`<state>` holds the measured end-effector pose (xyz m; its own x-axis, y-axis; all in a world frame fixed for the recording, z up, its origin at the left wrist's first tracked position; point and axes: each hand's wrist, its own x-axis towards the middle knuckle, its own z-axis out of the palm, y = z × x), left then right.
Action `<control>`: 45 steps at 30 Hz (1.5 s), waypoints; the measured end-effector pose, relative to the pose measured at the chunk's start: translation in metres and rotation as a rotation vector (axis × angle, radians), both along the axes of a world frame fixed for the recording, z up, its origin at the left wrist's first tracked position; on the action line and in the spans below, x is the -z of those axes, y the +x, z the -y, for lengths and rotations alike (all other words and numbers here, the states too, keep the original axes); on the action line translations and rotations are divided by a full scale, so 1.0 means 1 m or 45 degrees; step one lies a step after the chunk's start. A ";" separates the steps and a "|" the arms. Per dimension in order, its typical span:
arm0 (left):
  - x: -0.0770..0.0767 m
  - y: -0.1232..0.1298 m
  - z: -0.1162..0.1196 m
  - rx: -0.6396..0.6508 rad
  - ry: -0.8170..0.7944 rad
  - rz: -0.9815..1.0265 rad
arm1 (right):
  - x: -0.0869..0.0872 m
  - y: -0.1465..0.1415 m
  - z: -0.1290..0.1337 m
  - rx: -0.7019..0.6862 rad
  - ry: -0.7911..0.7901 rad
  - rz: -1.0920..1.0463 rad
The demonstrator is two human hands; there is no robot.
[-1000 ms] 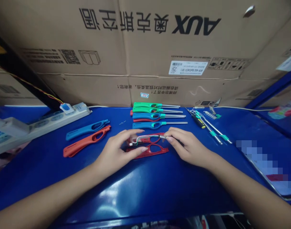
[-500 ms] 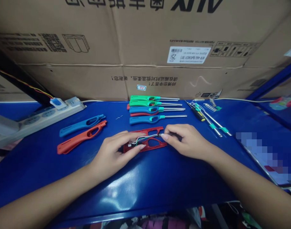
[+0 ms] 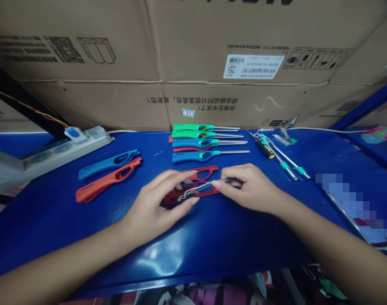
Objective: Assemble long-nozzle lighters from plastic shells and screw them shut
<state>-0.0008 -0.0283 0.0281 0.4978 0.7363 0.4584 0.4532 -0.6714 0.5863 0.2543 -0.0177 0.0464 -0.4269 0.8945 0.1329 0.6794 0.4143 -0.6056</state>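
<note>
Two red shell halves lie side by side on the blue table, the nearer red half [image 3: 209, 191] under some thin white and green wires [image 3: 193, 190]. My left hand [image 3: 163, 197] is beside the shells with thumb and index finger spread apart, the wires' end between them. My right hand [image 3: 241, 184] pinches a dark, slim part from which the wires run left; much of that part is hidden by the fingers. The farther red half [image 3: 204, 173] is partly covered by my left fingers.
Behind the hands are several assembled lighters [image 3: 193, 156] in green, blue and red. At the left lie a blue shell [image 3: 101, 166], an orange-red shell [image 3: 100, 185] and a power strip [image 3: 50, 152]. A screwdriver [image 3: 265, 150] and metal tubes [image 3: 287, 163] lie right. A cardboard box [image 3: 193, 55] stands behind.
My left fingers have opened wider and lifted slightly off the shells. The wires' free end has shifted to the nearer shell half. The camera view has moved slightly.
</note>
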 end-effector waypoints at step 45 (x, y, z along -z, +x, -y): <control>-0.001 0.008 0.006 0.251 0.034 -0.062 | 0.008 -0.020 0.020 -0.174 -0.441 -0.170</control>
